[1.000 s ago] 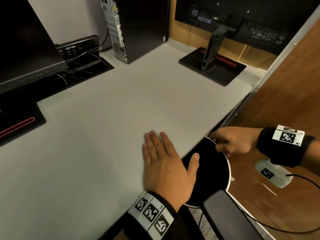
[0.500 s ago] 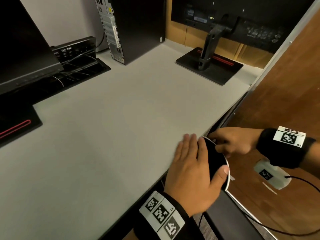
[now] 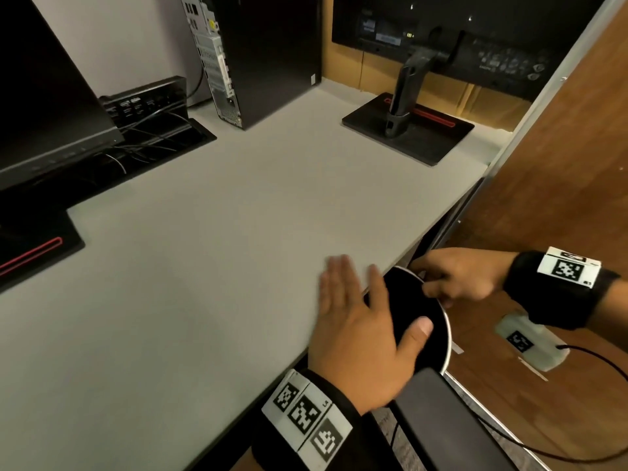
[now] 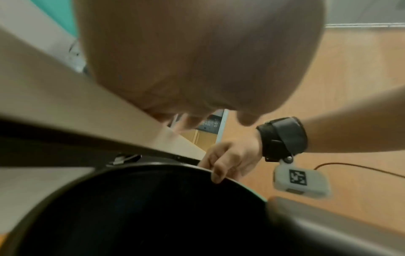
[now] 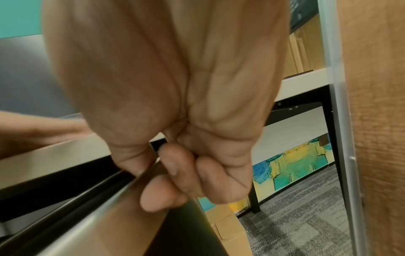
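Note:
A round black bin (image 3: 419,309) with a pale metal rim hangs just below the front edge of the grey desk (image 3: 204,249). My right hand (image 3: 452,277) grips the bin's far rim, fingers curled over it; the right wrist view shows the fingers (image 5: 175,173) pinching the rim (image 5: 98,216). My left hand (image 3: 356,317) lies flat at the desk edge with straight, motion-blurred fingers and its thumb out over the bin's mouth. From the left wrist, the palm (image 4: 197,60) is above the bin's dark opening (image 4: 142,207). The bin's inside is too dark to see.
A monitor (image 3: 44,107) on a black stand stands at the left, with a cable tray (image 3: 153,130) behind it. A computer tower (image 3: 265,56) and a second monitor's stand (image 3: 407,127) are at the back. A wooden partition (image 3: 560,181) is on the right, a dark armrest (image 3: 448,426) below.
My left hand has slid right across the desk, flat, to the edge above the bin. The right hand has kept its grip on the bin's rim in the same place.

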`<state>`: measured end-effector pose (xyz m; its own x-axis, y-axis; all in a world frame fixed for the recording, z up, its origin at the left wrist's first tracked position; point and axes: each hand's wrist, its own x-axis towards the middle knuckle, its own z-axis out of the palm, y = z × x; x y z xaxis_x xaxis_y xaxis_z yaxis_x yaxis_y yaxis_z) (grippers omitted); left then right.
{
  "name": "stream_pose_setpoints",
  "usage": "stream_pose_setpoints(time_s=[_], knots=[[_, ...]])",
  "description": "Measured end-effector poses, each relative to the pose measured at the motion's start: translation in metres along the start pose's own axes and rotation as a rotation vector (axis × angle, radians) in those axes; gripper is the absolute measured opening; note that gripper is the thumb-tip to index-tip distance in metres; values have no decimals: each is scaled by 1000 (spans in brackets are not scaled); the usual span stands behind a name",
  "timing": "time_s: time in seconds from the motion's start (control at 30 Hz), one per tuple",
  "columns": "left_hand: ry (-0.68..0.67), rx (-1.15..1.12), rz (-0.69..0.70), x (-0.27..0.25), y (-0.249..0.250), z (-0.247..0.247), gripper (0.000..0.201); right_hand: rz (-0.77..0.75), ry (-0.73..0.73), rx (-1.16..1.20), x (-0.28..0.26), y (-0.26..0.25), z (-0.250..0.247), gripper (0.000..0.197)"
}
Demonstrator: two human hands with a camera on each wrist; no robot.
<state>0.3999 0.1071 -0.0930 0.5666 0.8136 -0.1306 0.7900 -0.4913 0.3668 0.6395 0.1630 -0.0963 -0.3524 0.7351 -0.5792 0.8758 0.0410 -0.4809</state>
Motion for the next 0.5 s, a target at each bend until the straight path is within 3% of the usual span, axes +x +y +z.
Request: stream_pose_setpoints(time_s=[0.1,0.17,0.23,0.3,0.37,0.43,0.5], knots=[[-43,-216,194,0,12,-3,78,-2,24,-17,0,-1,-1,12],[72,-173,123,2,9,-4,75,9,22,-21,0,-2,-1,12],[56,-44,42,1,4,-2,78,28,24,-13,0,0,0,12],[-29,-62,147,-2,3,2,77,32,23,6,0,1,1,13],[-18,-174,209,-1,5,-1,72,30,20,8,1,1,0,14],[79,-168,136,1,3,1,72,40,13,-1,2,1,0,16],[61,-91,117,2,2,3,74,48,19,-3,2,3,0,19]])
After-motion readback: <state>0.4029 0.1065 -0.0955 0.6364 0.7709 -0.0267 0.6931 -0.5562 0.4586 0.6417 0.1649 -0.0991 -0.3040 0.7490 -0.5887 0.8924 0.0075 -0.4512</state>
